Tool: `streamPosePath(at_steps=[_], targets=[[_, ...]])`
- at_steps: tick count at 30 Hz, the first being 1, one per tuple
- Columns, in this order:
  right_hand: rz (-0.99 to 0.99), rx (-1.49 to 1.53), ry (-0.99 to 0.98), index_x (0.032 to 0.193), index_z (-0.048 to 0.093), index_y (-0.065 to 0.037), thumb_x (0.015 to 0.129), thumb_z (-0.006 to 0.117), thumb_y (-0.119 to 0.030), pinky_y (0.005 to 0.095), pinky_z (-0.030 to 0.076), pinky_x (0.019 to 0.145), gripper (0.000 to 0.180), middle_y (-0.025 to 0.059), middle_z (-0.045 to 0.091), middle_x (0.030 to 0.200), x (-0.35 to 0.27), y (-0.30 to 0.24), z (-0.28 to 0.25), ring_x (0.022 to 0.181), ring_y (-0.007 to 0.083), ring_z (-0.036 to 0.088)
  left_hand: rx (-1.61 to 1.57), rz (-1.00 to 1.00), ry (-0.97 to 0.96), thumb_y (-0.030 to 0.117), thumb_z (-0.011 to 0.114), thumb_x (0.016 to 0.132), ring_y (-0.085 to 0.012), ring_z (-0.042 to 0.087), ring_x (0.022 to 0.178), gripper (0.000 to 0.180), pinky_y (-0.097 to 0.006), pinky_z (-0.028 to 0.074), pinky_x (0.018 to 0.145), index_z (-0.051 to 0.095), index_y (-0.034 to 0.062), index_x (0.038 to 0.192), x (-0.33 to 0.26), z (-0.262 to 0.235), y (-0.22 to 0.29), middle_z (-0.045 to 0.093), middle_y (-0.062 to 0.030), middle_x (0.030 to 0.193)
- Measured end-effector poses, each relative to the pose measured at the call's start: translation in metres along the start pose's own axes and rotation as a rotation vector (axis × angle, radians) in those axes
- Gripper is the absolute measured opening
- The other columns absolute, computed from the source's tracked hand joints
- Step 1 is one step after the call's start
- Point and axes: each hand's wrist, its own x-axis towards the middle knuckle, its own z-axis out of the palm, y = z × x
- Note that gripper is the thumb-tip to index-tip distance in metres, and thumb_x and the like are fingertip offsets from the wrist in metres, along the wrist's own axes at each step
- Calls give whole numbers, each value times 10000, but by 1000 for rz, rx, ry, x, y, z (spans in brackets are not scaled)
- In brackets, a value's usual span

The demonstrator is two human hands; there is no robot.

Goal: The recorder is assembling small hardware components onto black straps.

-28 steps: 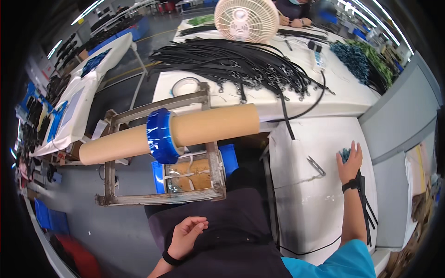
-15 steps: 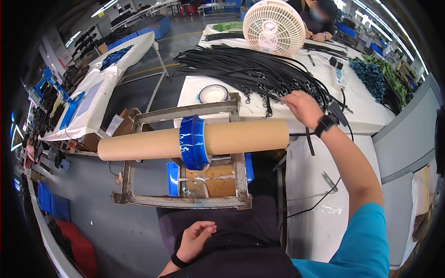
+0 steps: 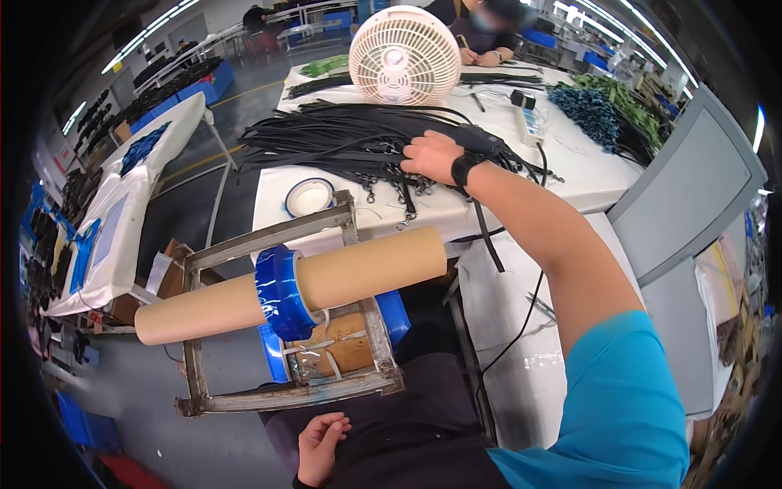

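Right hand reaches out onto the pile of black straps with metal clasps, spread across the white table; fingers curled into the straps, can't tell if any is pinched. Left hand rests loosely curled on the dark lap, holding nothing. Smooth brown cardboard tube carrying 1 glossy blue tape roll lies across a worn metal frame. Round white fan stands behind the straps.

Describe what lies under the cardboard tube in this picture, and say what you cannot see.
Under the cardboard tube sits a worn metal frame holding a brown board with white strips and blue pieces. The tube and its blue tape roll cover the frame's middle, so that part is hidden.
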Motion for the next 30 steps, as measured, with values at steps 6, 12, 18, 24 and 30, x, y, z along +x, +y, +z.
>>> streamPosePath(at_steps=[6, 12, 18, 24, 30], targets=[[478, 872, 446, 829, 639, -66, 715, 657, -78, 364, 465, 677, 117, 89, 601, 772, -7, 7, -10, 754, 269, 598, -33, 18, 0, 92, 547, 912, -124, 618, 846, 188, -221, 489, 713, 572, 3, 1076, 5, -1, 2, 645, -79, 965], [737, 1533, 1290, 1009, 572, -47, 875, 623, -233, 201, 408, 586, 235, 21, 645, 836, -36, 46, -108, 659, 53, 513, -60, 29, 12, 105, 557, 909, -123, 616, 834, 181, -221, 488, 698, 578, 6, 1060, 2, -1, 1, 647, -78, 950], [493, 1315, 1339, 1061, 527, 14, 971, 451, -186, 254, 447, 818, 232, 45, 588, 874, -155, 40, -271, 810, 128, 544, -61, 75, 57, 89, 534, 915, -124, 611, 837, 176, -225, 477, 705, 577, 5, 1063, -4, -3, 4, 644, -79, 950], [465, 1871, 594, 1188, 397, 4, 947, 499, -281, 188, 382, 422, 387, 11, 480, 536, -186, -79, -353, 417, 52, 438, -35, 177, -333, 15, 554, 886, -163, 597, 980, 227, -278, 469, 866, 568, -12, 1111, -13, 30, 57, 618, -110, 1045], [594, 2454, -661, 1038, 542, 9, 965, 448, -198, 180, 366, 494, 238, 77, 613, 734, -120, -225, -275, 527, 44, 461, -318, 319, -696, 230, 641, 868, -160, 584, 973, 450, -300, 471, 863, 503, -27, 1211, -36, 56, 74, 557, -112, 1144]])
